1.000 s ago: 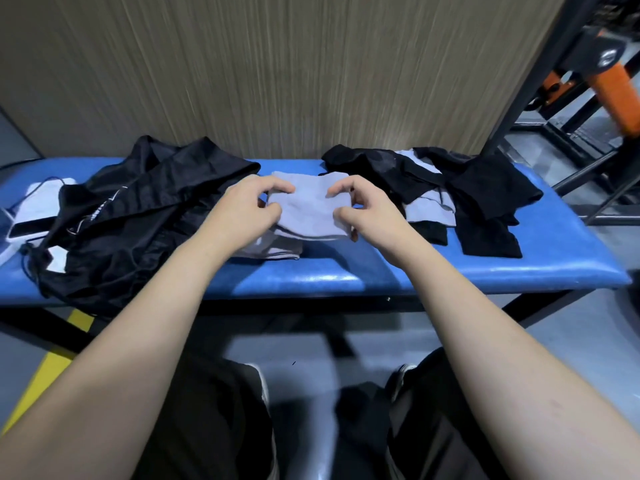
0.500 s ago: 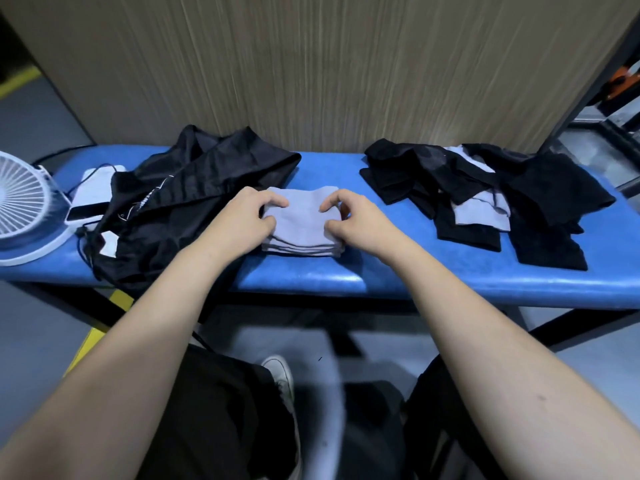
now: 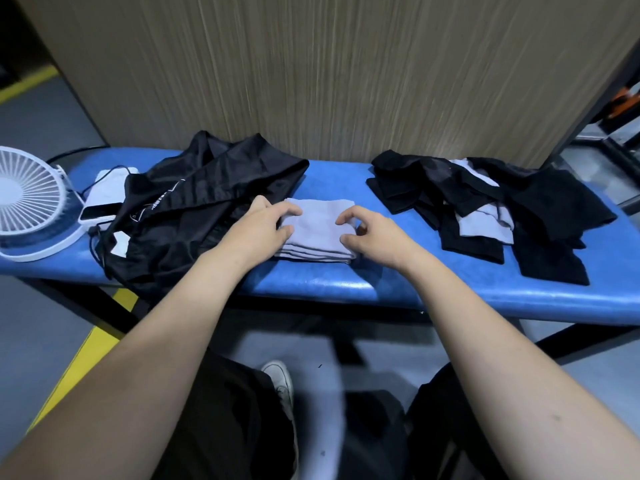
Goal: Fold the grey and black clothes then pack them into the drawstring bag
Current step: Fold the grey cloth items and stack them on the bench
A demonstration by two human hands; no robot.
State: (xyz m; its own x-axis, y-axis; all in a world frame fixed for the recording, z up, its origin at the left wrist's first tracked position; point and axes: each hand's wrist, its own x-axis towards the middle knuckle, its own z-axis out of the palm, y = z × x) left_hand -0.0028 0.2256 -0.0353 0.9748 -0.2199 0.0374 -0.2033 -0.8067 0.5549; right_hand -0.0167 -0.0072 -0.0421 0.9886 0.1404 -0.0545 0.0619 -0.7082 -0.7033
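A folded stack of grey clothes lies mid-bench on the blue padded bench. My left hand grips the stack's left edge, fingers on top and thumb at the side. At the stack's right edge, my right hand has loosely curled fingers, its fingertips just over the cloth and nothing held. The black drawstring bag, crumpled with a cord and white lettering, sits directly left of the stack. A loose pile of black and grey clothes lies to the right.
A white desk fan stands at the bench's left end, beside a white device with a cable. A wood-grain panel backs the bench. A dark metal frame rises at the right. My knees are below the bench edge.
The grey cloth has been lowered onto the stack and squared up. My right hand's grip on its right edge has loosened. The view has shifted left, so the fan shows.
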